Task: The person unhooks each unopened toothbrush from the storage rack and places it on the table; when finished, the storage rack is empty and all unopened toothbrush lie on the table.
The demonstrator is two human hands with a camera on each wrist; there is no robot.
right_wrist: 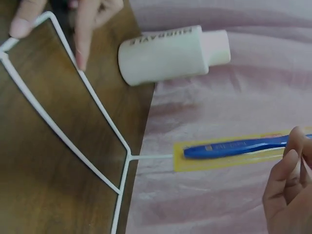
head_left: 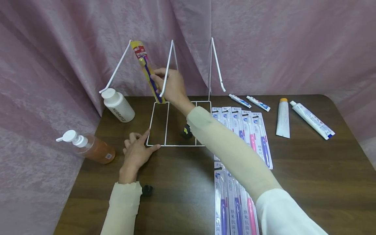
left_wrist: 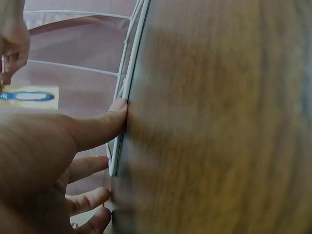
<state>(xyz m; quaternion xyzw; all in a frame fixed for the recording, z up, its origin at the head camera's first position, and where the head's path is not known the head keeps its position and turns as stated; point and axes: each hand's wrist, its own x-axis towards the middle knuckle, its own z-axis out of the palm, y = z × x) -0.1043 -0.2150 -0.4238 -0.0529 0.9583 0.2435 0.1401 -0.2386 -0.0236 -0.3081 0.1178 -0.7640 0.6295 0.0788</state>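
Observation:
A white wire rack (head_left: 166, 124) stands at the back of the brown table, with a flat base frame and three slanted arms. My right hand (head_left: 164, 83) pinches a yellow toothbrush pack (head_left: 146, 67) with a blue brush inside, held up between the left and middle arms. The right wrist view shows that pack (right_wrist: 229, 148) gripped at its end by my right hand (right_wrist: 292, 190), above the rack's base wire (right_wrist: 94, 92). My left hand (head_left: 138, 148) rests on the table. Its thumb and forefinger press the frame's near left corner, and the left wrist view shows the thumb (left_wrist: 105, 124) against the wire (left_wrist: 131, 63).
A white bottle (head_left: 118, 105) lies left of the rack, and an amber pump bottle (head_left: 91, 147) lies nearer the left edge. Several packed toothbrushes (head_left: 246, 130) lie in rows on the right, with toothpaste tubes (head_left: 312, 119) beyond. A pink curtain hangs behind.

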